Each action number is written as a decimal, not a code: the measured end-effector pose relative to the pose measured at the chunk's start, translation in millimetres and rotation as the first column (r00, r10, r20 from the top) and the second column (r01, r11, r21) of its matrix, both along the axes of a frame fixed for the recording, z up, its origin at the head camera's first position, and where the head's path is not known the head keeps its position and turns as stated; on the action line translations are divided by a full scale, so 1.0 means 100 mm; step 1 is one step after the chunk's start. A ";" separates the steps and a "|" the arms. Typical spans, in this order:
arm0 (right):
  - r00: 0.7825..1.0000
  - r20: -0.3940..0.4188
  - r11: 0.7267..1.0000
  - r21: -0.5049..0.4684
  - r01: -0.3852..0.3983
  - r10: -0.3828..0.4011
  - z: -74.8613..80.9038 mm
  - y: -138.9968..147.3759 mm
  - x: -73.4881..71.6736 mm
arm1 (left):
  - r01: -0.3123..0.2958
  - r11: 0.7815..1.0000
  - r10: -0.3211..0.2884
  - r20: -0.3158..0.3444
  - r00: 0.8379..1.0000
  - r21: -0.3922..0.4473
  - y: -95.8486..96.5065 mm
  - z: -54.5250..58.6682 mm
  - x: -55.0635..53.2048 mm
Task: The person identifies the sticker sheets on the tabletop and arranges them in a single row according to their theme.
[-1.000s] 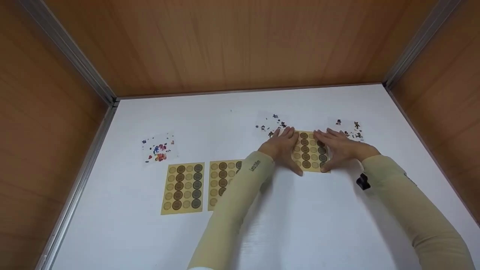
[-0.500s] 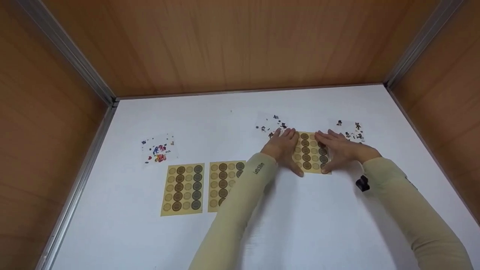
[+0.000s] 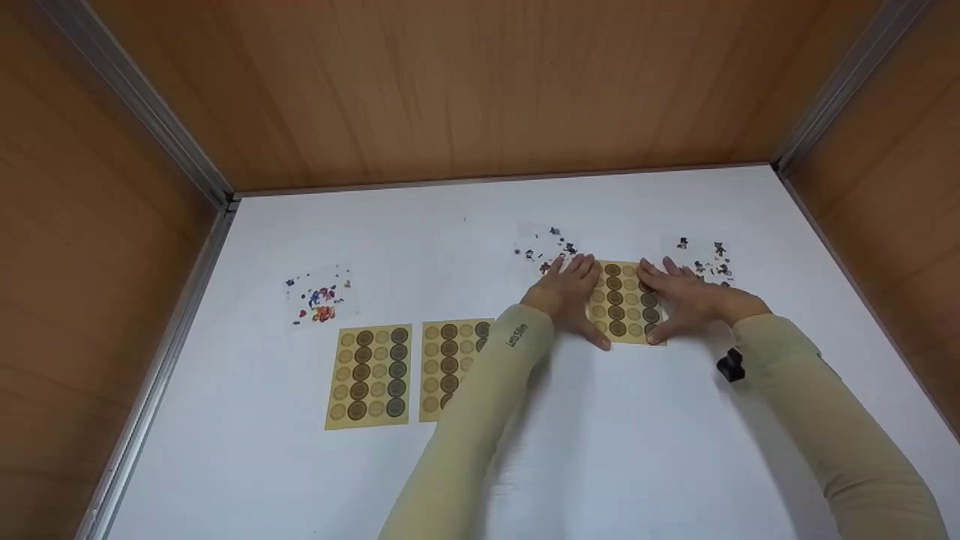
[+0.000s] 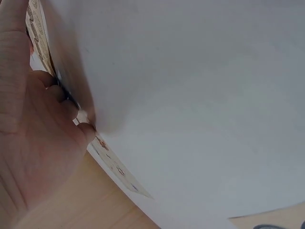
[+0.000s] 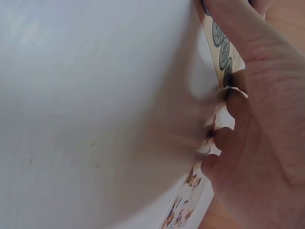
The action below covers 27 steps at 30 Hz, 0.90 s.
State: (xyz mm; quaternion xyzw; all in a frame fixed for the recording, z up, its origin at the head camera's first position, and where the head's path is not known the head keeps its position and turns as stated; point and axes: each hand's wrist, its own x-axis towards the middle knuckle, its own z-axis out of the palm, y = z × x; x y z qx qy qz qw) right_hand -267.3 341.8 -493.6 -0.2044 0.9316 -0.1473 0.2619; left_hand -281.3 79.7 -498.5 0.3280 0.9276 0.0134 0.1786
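Note:
A tan sticker sheet [image 3: 622, 307] printed with columns of light and dark round seals lies flat on the white table. My left hand [image 3: 570, 296] rests along its left edge, thumb at the near corner and fingers toward the far one. On the opposite edge lies my right hand [image 3: 686, 300], its thumb and index fingertip touching the sheet. Neither hand is curled round it. Beyond the left fingers is a clear sheet with small colourful stickers [image 3: 545, 244], partly covered; a similar clear sticker sheet [image 3: 705, 259] lies beyond the right hand.
Two more tan seal sheets lie to the left: one in full view [image 3: 369, 377], the other [image 3: 450, 360] partly under my left sleeve in view. Another clear sticker sheet [image 3: 321, 296] lies behind them. Wooden panels [image 3: 480, 90] border the table at the back and sides.
Both hands stay on the sides of the tan sheet almost unmoved. The right index fingertip has shifted slightly to the right. The whole view drifts a little.

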 end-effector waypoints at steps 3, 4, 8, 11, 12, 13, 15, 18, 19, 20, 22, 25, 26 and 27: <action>1.000 -0.008 1.000 0.017 -0.022 0.022 0.01 0.00 -0.02 | 0.001 1.000 -0.001 0.004 1.000 0.005 0.01 0.01 -0.01; 0.999 -0.018 0.999 0.026 -0.032 0.033 0.01 0.00 -0.02 | 0.001 1.000 -0.001 0.005 1.000 0.006 0.02 0.00 -0.01; 0.997 -0.050 0.998 0.042 -0.051 0.053 0.00 0.01 -0.04 | -0.001 1.000 0.001 0.011 1.000 0.002 0.03 0.00 -0.02; 0.998 -0.061 0.999 0.037 -0.032 0.034 -0.02 0.03 -0.04 | -0.006 1.000 0.006 0.013 1.000 0.008 0.02 0.00 -0.02; 0.997 -0.067 0.999 0.030 -0.022 0.024 -0.02 0.03 -0.04 | -0.008 1.000 0.008 0.014 1.000 0.015 0.02 0.01 -0.02; 0.998 -0.069 1.000 0.024 -0.006 0.007 -0.02 0.04 -0.03 | -0.007 1.000 0.007 0.015 1.000 0.019 0.02 0.01 -0.02; 0.997 -0.073 1.000 0.011 0.028 -0.027 -0.02 0.05 -0.01 | -0.005 1.000 0.005 0.015 1.000 0.025 0.01 0.01 -0.02; 0.995 -0.067 0.997 -0.024 0.067 -0.069 0.00 0.05 0.04 | -0.005 1.000 0.004 0.029 1.000 0.020 0.01 0.01 -0.02; 0.995 -0.064 0.996 -0.034 0.079 -0.081 0.00 0.05 0.05 | -0.004 1.000 0.004 0.033 0.999 0.015 0.02 0.01 -0.03; 0.994 -0.065 0.995 -0.048 0.085 -0.088 0.00 0.05 0.07 | -0.006 1.000 0.005 0.038 0.999 0.014 0.02 0.01 -0.03; 0.991 -0.070 0.989 -0.098 0.107 -0.114 -0.01 0.06 0.09 | -0.007 1.000 0.007 0.045 0.999 0.013 0.01 0.00 -0.03; 0.980 -0.071 0.960 -0.224 0.166 -0.186 -0.01 0.08 0.11 | -0.005 1.000 0.004 0.048 0.999 0.018 0.00 -0.01 -0.04; 0.974 -0.055 0.940 -0.282 0.194 -0.218 -0.01 0.09 0.12 | -0.006 1.000 0.005 0.050 0.999 0.020 0.00 -0.01 -0.04; 0.968 -0.025 0.911 -0.344 0.227 -0.251 -0.02 0.10 0.12 | -0.006 1.000 0.004 0.053 0.999 0.023 0.00 -0.01 -0.05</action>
